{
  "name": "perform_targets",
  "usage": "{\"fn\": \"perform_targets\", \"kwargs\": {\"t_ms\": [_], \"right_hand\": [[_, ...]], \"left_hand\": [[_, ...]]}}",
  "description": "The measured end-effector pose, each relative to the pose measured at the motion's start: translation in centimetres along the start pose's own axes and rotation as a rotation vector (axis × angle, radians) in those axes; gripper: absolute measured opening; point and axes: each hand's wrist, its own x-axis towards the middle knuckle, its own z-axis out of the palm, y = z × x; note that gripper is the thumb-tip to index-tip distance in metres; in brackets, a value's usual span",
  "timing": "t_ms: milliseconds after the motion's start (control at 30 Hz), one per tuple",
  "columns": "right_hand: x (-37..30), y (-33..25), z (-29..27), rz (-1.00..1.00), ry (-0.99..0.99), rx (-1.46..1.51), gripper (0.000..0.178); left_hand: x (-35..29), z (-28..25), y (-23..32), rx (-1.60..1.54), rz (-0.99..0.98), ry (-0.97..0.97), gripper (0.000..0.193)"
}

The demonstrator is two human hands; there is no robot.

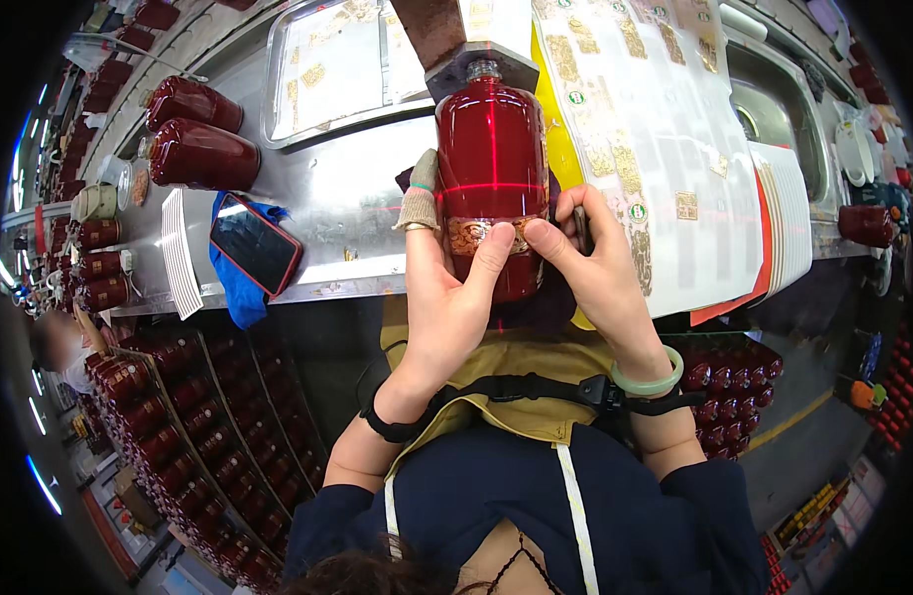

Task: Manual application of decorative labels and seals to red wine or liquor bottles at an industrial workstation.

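A dark red glass bottle (491, 149) lies on its side in front of me, its clear neck toward a brown metal stop (466, 67). Red laser lines cross its body. A gold ornamental label (466, 236) sits across the part of the bottle nearer me. My left hand (441, 297) wraps the bottle's left side, its thumb on the label; fabric covers (424, 188) sleeve its fingers. At the label's right end presses the thumb of my right hand (600, 263), the index finger curled beside it. Something dark shows by those fingers, too small to name.
Sheets of gold labels (674, 149) lie on the right of the metal table, and more fill a tray (278, 99) at the back. Two red bottles (203, 154) and a phone (256, 245) on blue cloth are to the left. Stacked bottles (179, 416) stand below left.
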Motion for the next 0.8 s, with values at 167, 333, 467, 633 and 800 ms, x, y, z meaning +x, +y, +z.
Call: {"fn": "perform_targets", "kwargs": {"t_ms": [167,333,467,633,800], "right_hand": [[-0.1,-0.3,-0.2,0.034,-0.011,0.009,0.037],[-1.0,-1.2,-1.0,-0.052,0.067,0.058,0.033],[-1.5,-1.6,-1.5,-0.121,0.056,0.139,0.030],[-1.7,-1.6,-1.6,-0.139,0.042,0.134,0.029],[-1.7,-1.7,-1.4,-0.196,0.049,0.078,0.028]], "left_hand": [[0.0,0.1,0.2,-0.039,-0.009,-0.009,0.079],[0.0,-0.6,0.1,-0.164,-0.025,0.006,0.067],[-0.1,-2.2,-0.7,-0.134,-0.023,-0.046,0.064],[-0.3,-4.6,-1.8,0.505,0.309,-0.202,0.139],[-0.8,-4.2,-2.6,0.655,0.198,-0.133,0.109]]}}
